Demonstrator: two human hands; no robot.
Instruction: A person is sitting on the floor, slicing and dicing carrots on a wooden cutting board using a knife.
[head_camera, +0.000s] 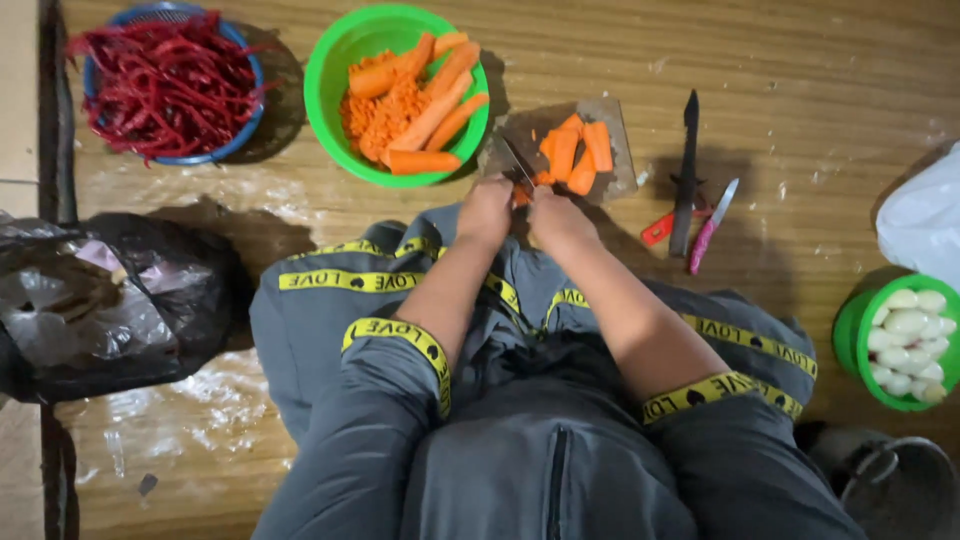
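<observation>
Orange carrot pieces (577, 152) lie on a small wooden cutting board (616, 180), straight ahead of my two hands and a little to the right of where they meet. Their long axes run roughly away from me, tilted slightly, side by side and touching. At the near edge of the board my left hand (486, 212) is closed around a knife (518, 160), whose dark blade angles up and to the left over the board's near left corner. My right hand (556, 216) is curled and pinching a small bit of carrot (522, 195) just under the blade; most of that bit is hidden by the fingers. The two hands sit knuckle to knuckle, almost touching. The right hand is the nearer one to the waiting pieces on the board; the left is nearer the bowl.

Just left of the board stands a green bowl (330, 70) with long carrot strips and a heap of grated carrot. Farther left is a blue bowl (237, 139) of red shreds. Right of the board lie a long dark knife (686, 175), a pink-handled knife (708, 228) and a red peeler (657, 228). Well off to the right, a second green bowl (851, 335) holds peeled garlic cloves (906, 342). A black plastic bag (110, 300) lies at my left on the wooden floor (800, 60).
</observation>
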